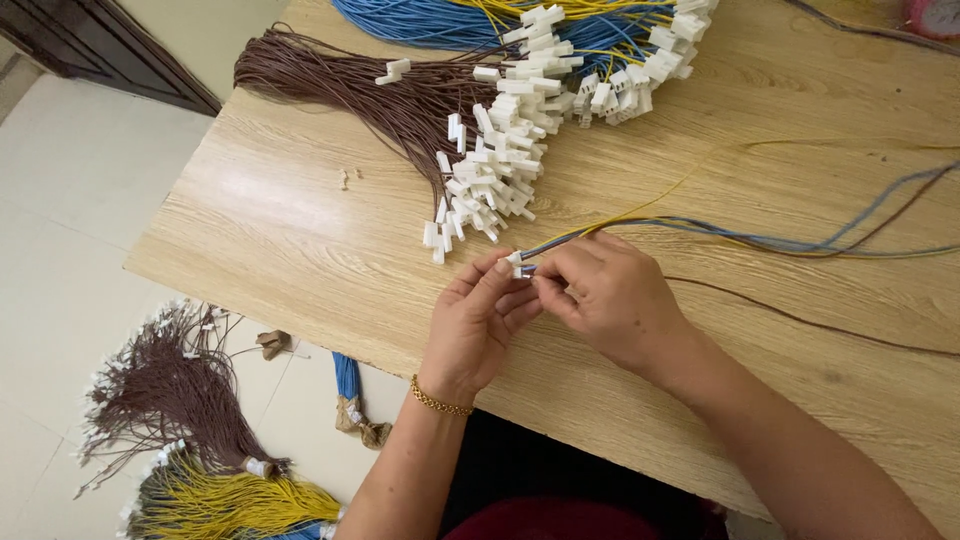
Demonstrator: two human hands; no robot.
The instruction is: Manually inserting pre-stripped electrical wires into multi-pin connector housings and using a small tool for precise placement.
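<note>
Both hands, left hand (478, 322) and right hand (607, 292), pinch one white plug (514, 263) onto loose wires (700, 228) mid-table; brown bundle (400, 100) with plugs fitted lies at the far edge.

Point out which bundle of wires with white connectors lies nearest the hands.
The brown wire bundle on the wooden table: its white plastic connectors fan out just above the left hand and right hand. The blue-and-yellow bundle sits farther back.

Brown wire bundle (400, 100) blocks ahead; bare table (280, 230) lies left.
</note>
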